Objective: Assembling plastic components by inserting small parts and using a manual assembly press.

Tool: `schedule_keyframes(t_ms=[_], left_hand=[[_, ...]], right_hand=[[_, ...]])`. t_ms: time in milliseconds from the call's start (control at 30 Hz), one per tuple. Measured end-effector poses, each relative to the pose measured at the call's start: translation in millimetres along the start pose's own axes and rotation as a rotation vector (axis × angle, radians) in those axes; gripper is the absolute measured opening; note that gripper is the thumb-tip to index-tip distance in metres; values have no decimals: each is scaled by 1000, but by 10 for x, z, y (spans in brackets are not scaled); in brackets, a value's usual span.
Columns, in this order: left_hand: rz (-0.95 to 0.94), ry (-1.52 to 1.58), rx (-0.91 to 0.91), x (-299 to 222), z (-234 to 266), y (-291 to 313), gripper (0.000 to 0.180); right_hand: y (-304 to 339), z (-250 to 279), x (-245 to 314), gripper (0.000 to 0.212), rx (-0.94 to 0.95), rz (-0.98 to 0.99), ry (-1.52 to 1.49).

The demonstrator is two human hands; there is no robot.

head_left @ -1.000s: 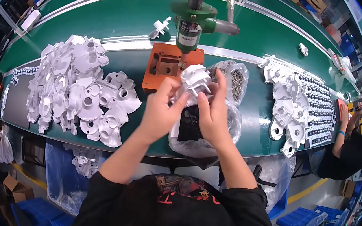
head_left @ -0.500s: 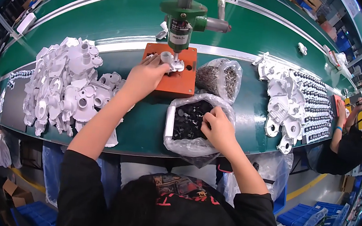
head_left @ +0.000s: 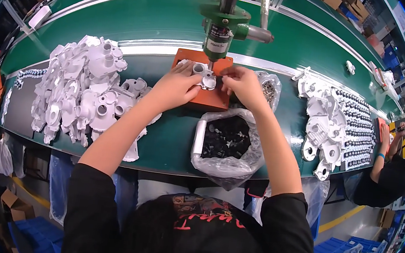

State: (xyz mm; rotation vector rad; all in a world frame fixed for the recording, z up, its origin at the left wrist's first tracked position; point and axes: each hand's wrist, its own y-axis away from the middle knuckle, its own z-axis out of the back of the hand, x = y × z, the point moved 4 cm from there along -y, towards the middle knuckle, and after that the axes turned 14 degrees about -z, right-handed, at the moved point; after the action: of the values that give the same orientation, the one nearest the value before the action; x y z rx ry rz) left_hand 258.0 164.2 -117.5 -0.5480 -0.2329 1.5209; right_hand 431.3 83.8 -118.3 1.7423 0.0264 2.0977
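My left hand [head_left: 175,89] presses a white plastic housing [head_left: 209,82] down on the orange fixture block [head_left: 217,101], its fingers closed over the left side of the part. Beside the housing's right edge, my right hand [head_left: 244,85] is pinched close to the tip of the green press [head_left: 217,43]. Whatever its fingertips hold, if anything, is too small to make out. Nearer to me stands an open container lined with clear plastic [head_left: 199,141], with small black pieces [head_left: 225,138] inside.
A big heap of white housings [head_left: 82,94] lies at left. Behind my right wrist is a clear bag of metal screws [head_left: 269,90]. More white housings [head_left: 318,123] and rows of black-and-white parts [head_left: 359,128] lie at right. A co-worker's hand [head_left: 385,134] shows at far right.
My right hand has left the container of black pieces and moved up to the fixture, beside the housing. My left hand stays on the housing. The whole view has shifted slightly.
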Motion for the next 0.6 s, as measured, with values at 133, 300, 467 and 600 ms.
schedule_keyframes(t_ms=[133,300,467,600], left_hand=[[8,-14,-28,35,-32,36,18],[12,-51,-23,50,-38,40,20],[15,-33,-18,66,-47,53,23],[6,-34,-33,50,-39,45,22]], right_hand=[[-171,-132,47,18,-289,281,352],[-163,-216,41,15,-429,495,367],[-95,-278,52,14,-388,595,454],[-152,-218,26,15,-273,333,240]])
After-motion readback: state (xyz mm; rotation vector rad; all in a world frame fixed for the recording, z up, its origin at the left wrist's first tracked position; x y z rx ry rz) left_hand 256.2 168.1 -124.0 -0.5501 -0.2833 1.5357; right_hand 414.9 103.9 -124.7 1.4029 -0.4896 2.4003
